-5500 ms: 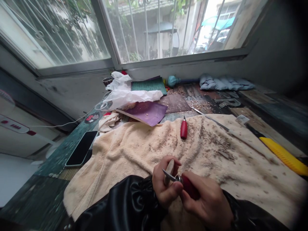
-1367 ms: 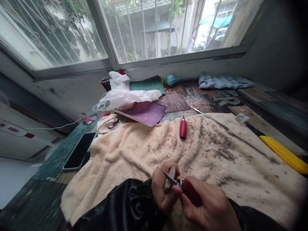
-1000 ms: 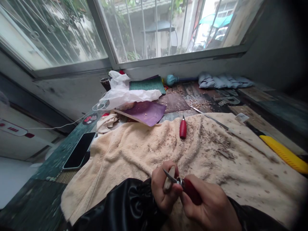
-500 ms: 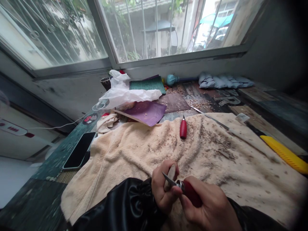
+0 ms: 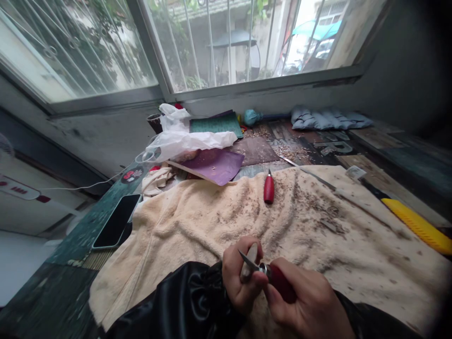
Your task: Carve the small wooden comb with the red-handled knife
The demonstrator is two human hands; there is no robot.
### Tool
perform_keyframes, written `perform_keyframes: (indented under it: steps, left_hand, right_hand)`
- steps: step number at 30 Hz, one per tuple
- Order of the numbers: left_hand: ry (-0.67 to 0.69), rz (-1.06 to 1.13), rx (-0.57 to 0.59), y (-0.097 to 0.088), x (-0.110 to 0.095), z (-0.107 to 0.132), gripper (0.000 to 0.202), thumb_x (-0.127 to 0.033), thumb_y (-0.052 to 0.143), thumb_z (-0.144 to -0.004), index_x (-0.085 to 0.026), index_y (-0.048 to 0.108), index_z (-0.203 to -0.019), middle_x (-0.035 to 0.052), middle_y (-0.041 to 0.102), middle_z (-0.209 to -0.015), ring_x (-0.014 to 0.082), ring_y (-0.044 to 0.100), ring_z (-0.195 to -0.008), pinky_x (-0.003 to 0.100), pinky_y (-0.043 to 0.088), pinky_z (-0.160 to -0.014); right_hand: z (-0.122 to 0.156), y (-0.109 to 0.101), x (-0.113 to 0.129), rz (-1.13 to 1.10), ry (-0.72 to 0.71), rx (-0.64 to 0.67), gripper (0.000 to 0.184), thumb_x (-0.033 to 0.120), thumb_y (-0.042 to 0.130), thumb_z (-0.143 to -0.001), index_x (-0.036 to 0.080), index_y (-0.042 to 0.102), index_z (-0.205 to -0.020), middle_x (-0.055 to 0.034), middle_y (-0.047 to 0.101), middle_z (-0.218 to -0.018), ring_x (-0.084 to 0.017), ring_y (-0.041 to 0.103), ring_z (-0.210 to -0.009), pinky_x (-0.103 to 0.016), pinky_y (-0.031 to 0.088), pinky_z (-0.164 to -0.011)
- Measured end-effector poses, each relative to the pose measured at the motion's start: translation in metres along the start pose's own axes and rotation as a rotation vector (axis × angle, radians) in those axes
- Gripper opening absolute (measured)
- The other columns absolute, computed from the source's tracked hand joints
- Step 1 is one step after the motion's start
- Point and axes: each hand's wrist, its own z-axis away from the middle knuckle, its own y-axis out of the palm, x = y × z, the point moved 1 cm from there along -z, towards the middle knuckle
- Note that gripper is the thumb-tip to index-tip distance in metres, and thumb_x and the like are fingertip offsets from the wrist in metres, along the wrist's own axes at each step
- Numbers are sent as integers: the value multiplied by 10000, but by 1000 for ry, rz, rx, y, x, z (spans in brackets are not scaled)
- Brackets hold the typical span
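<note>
Low in the head view, my left hand [image 5: 237,273] is closed around a small pale piece of wood [image 5: 250,262], its rounded upper end showing between thumb and fingers. My right hand [image 5: 310,294] grips the red handle of a carving knife [image 5: 281,282]. The knife's short pointed blade crosses the wood piece, and my left thumb sits by the metal collar. A second red-handled carving knife [image 5: 269,188] lies on the cream towel [image 5: 197,221] beyond my hands, its tip pointing away. Wood shavings [image 5: 330,212] are scattered over the towel to the right.
A phone [image 5: 116,221] lies at the left. Behind the towel are a purple sheet [image 5: 215,165], a white plastic bag [image 5: 197,140] and a green mat [image 5: 217,125]. A long thin metal blade [image 5: 314,176] and a yellow handle [image 5: 416,225] lie at the right.
Almost nothing differs. The knife blade and the wood piece have shifted very slightly against each other; both hands keep their grip.
</note>
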Motion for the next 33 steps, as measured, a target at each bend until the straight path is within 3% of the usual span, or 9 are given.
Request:
perform_keyframes:
  steps: [11, 17, 24, 29, 33]
  left_hand:
    - [-19, -8, 5, -1, -4, -2, 366, -533, 457, -746, -168, 438, -751, -29, 331, -559, 83, 291, -477, 235, 243, -449]
    - [28, -95, -41, -2, -13, -7, 209, -370, 494, -791, -173, 453, -735, -29, 388, -544, 79, 337, -477, 221, 272, -452]
    - [55, 26, -8, -2, -10, -7, 304, -471, 495, -751, -174, 479, -813, -34, 382, -559, 73, 326, -462, 219, 267, -438]
    - [51, -32, -23, -2, -11, -6, 240, -407, 494, -775, -167, 478, -771, -18, 414, -569, 86, 362, -486, 226, 294, -461]
    - [34, 65, 1, -1, -7, -5, 319, -443, 505, -751, -153, 519, -884, -26, 394, -551, 77, 333, -450, 220, 260, -427]
  right_hand:
    - [1, 0, -2, 31, 9, -8, 274, 354, 489, -800, 197, 465, -577, 60, 452, -434, -41, 423, -341, -147, 329, -371]
    - [2, 2, -10, 91, 47, -11, 289, 363, 490, -807, 189, 484, -577, 56, 447, -437, -46, 436, -349, -147, 343, -378]
    - [3, 3, -8, 24, -2, 32, 253, 331, 489, -800, 187, 487, -591, 58, 444, -443, -45, 432, -358, -149, 336, -385]
    - [3, 6, -8, 31, 24, -17, 257, 339, 494, -798, 191, 495, -588, 57, 453, -434, -51, 441, -344, -149, 338, -376]
    - [4, 8, -6, -17, 28, 6, 245, 335, 475, -803, 189, 503, -608, 56, 459, -445, -50, 441, -353, -148, 340, -380]
